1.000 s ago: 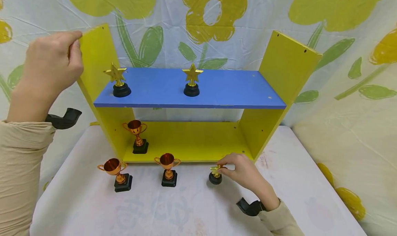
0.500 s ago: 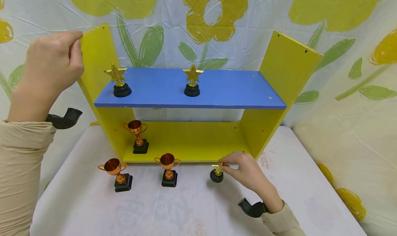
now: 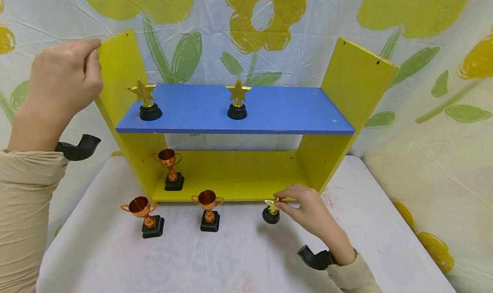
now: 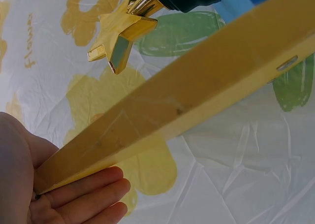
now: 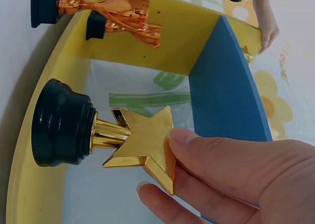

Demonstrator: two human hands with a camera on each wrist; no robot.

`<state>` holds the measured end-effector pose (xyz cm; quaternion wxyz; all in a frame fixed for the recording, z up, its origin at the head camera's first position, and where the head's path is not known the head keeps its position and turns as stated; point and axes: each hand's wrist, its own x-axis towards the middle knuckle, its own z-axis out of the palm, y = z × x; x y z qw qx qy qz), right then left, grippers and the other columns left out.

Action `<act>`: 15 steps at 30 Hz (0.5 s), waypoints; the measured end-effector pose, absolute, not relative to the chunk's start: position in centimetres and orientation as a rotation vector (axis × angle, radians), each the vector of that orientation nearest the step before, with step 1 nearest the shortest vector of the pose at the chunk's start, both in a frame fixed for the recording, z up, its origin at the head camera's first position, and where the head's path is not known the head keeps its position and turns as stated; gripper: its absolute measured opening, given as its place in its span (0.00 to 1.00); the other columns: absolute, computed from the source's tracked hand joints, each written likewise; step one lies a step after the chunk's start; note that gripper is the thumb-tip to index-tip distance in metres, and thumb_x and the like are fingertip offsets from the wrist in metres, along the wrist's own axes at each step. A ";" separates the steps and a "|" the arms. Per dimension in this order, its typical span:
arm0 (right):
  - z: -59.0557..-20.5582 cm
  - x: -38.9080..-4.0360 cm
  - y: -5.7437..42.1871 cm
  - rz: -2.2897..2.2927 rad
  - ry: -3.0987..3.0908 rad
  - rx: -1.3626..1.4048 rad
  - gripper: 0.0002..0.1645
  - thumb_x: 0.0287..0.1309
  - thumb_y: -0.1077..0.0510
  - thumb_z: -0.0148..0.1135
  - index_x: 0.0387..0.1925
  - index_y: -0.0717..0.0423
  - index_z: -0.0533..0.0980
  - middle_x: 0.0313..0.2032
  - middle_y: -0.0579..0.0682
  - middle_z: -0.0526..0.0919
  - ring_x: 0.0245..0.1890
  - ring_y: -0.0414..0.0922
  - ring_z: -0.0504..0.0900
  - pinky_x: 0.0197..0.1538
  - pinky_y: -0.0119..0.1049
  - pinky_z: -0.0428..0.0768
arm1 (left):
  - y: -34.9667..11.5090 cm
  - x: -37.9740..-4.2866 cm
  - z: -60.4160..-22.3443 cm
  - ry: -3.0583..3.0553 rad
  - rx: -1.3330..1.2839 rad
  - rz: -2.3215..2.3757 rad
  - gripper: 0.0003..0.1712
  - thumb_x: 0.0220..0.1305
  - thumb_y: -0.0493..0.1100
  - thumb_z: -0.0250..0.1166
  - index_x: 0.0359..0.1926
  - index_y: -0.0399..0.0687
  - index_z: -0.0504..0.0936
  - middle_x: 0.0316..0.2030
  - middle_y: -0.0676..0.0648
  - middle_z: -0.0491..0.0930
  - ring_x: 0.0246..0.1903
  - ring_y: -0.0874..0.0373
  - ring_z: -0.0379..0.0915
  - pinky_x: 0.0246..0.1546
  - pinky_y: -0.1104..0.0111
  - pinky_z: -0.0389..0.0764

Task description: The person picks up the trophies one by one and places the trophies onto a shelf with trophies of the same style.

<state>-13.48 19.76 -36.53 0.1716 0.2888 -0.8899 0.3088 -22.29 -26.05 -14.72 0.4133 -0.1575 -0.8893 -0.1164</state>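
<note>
My right hand (image 3: 306,207) pinches a gold star trophy (image 5: 147,138) by its star, between thumb and fingers. Its round black base hangs downward just in front of the shelf's lower front edge, with a shadow on the cloth below. My left hand (image 3: 65,76) grips the top of the yellow left side panel (image 4: 162,106), thumb on one face and fingers on the other. Two more star trophies stand on the blue shelf board (image 3: 285,109), one at the left (image 3: 148,100) and one in the middle (image 3: 237,100).
A copper cup trophy (image 3: 173,173) stands on the lower yellow board (image 3: 239,177) at the left. Two more, one left (image 3: 150,222) and one central (image 3: 209,216), stand on the white cloth (image 3: 192,267) before the shelf. The yellow right side panel (image 3: 356,74) rises beyond my right hand.
My right hand has moved slightly right and toward the shelf with the star trophy, whose base tilts a little more. My left hand stays on the panel.
</note>
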 end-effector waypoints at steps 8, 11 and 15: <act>-36.2 -13.4 19.9 0.878 -2.463 0.837 0.14 0.46 0.66 0.76 0.38 0.55 0.87 0.34 0.41 0.87 0.34 0.41 0.83 0.36 0.36 0.83 | -26.1 -22.4 -14.8 -2.233 -0.398 -0.288 0.25 0.72 0.37 0.42 0.59 0.29 0.77 0.53 0.28 0.79 0.49 0.26 0.75 0.48 0.34 0.73; -36.1 -13.3 19.9 0.883 -2.438 0.839 0.15 0.46 0.67 0.76 0.39 0.55 0.87 0.34 0.41 0.87 0.35 0.42 0.83 0.36 0.33 0.83 | -26.2 -22.4 -14.8 -2.232 -0.394 -0.287 0.25 0.72 0.37 0.42 0.59 0.29 0.77 0.53 0.28 0.79 0.49 0.26 0.75 0.48 0.34 0.73; -35.9 -13.2 20.0 0.888 -2.402 0.843 0.15 0.46 0.68 0.76 0.39 0.55 0.87 0.35 0.40 0.87 0.36 0.42 0.82 0.38 0.34 0.83 | -26.2 -22.4 -14.8 -2.236 -0.392 -0.285 0.25 0.72 0.37 0.42 0.59 0.29 0.77 0.53 0.28 0.78 0.48 0.25 0.75 0.47 0.33 0.73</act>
